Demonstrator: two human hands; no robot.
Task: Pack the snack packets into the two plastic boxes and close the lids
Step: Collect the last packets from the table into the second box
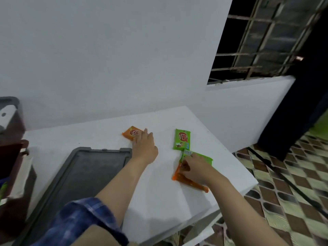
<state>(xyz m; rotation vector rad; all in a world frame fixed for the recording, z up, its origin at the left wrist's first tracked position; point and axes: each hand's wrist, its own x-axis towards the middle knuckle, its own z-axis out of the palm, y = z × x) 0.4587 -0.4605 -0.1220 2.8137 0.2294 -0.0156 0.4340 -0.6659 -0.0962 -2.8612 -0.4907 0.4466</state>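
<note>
On the white table [159, 201], my left hand [144, 148] lies flat with its fingertips on an orange snack packet [131, 133] at the far middle. My right hand [195, 170] rests on a small pile near the right edge, its fingers curled over a green packet [204, 158] that overlaps an orange packet [188, 182]. Another green packet [182, 139] lies alone just beyond that pile. A grey box lid [85, 174] lies flat on the table at the left. A dark plastic box [10, 167] stands at the left edge, partly out of frame.
A second dark box with a white latch [8, 116] sits at the far left against the white wall. The table's right edge drops to a checkered tile floor [284, 183]. A barred window [262, 38] is at upper right.
</note>
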